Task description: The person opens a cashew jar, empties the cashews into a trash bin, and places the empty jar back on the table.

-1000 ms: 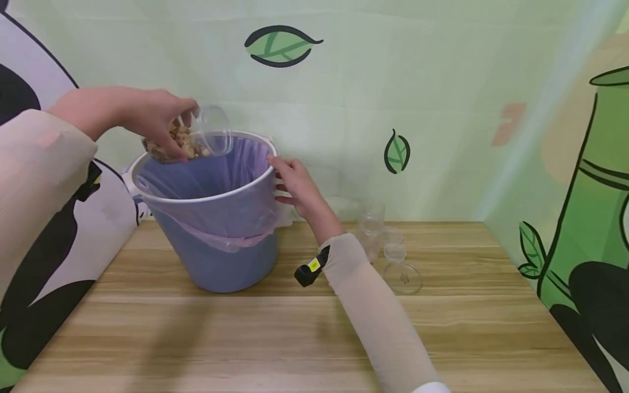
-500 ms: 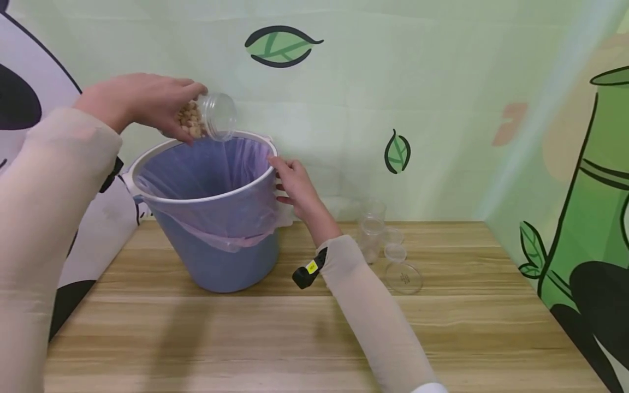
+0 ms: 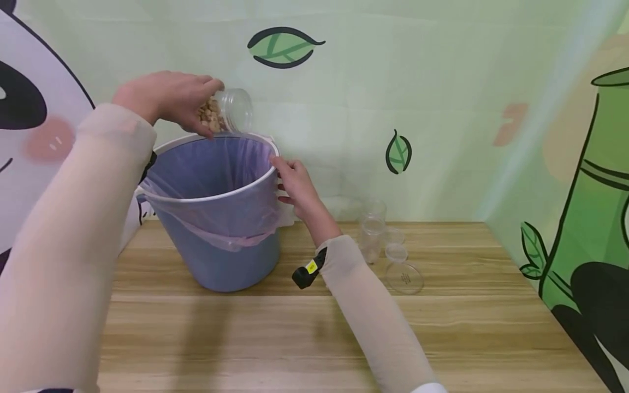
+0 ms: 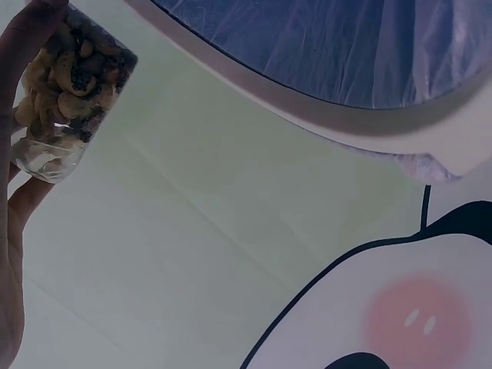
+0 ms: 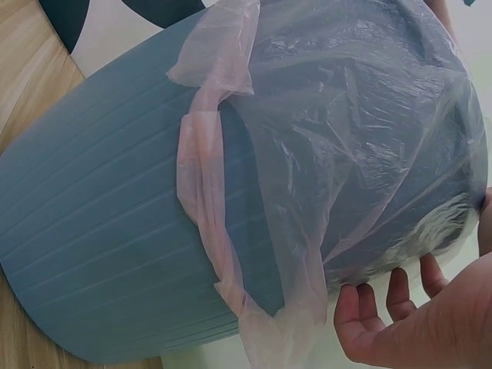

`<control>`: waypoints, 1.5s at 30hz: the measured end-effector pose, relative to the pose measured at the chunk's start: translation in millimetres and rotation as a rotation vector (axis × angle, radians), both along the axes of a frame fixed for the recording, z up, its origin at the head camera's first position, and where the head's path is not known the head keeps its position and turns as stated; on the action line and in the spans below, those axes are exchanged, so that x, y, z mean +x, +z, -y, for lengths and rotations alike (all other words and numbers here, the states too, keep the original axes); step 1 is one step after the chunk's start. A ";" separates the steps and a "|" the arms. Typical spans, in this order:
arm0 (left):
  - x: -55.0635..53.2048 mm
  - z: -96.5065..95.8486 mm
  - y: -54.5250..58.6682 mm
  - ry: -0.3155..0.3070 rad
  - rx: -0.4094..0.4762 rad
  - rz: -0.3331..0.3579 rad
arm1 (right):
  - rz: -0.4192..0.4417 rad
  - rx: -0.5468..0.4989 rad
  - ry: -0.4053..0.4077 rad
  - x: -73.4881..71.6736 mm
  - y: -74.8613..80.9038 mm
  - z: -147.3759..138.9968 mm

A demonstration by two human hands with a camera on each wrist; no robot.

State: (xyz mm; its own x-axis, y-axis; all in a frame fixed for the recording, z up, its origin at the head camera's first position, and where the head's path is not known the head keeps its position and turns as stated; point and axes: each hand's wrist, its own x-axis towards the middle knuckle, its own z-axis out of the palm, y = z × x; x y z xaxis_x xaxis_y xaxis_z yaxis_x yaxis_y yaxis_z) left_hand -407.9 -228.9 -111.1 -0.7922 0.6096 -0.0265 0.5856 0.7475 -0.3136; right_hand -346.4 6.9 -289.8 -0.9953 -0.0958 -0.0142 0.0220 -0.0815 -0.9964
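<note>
My left hand (image 3: 172, 97) grips a clear plastic jar (image 3: 239, 112) around its body, tipped on its side with its mouth facing right. Pale nuts (image 3: 210, 115) lie inside it, and they look like cashews mixed with darker bits in the left wrist view. The jar overlaps the far rim of a blue trash can (image 3: 233, 273) in the head view. A thin pinkish bag (image 5: 330, 138) lines the can and is folded over its white rim. With thumb over the rim and fingers along the outside, my right hand (image 3: 301, 188) holds the can's right side.
Right of the can, clear empty jars (image 3: 372, 240) stand on the wooden table (image 3: 344, 338). Beside them lie several clear lids, the nearest a round lid (image 3: 404, 278). A green printed cloth (image 3: 442, 65) rises close behind the table.
My left hand has moved up and to the right, carrying the tipped jar from the can's left side to its far rim. My right hand stays at the rim.
</note>
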 end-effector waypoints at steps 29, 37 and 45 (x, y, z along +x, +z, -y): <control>-5.7 41.6 -16.9 0.039 0.023 -0.056 | -0.008 -0.002 0.026 -2.4 -1.9 1.6; -5.7 42.0 -13.4 -0.010 0.007 -0.108 | -0.006 -0.007 0.013 -3.1 0.3 2.6; -4.6 45.2 -17.2 0.001 0.006 -0.102 | 0.001 -0.008 0.029 -0.7 -0.7 4.3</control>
State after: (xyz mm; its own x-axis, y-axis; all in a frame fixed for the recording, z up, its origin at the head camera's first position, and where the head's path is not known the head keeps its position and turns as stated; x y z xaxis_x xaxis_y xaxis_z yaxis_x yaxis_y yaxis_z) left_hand -412.5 -274.1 -128.2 -0.7913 0.6087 0.0583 0.5499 0.7501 -0.3673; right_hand -347.1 2.6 -290.5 -0.9921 -0.1249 -0.0139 0.0251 -0.0884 -0.9958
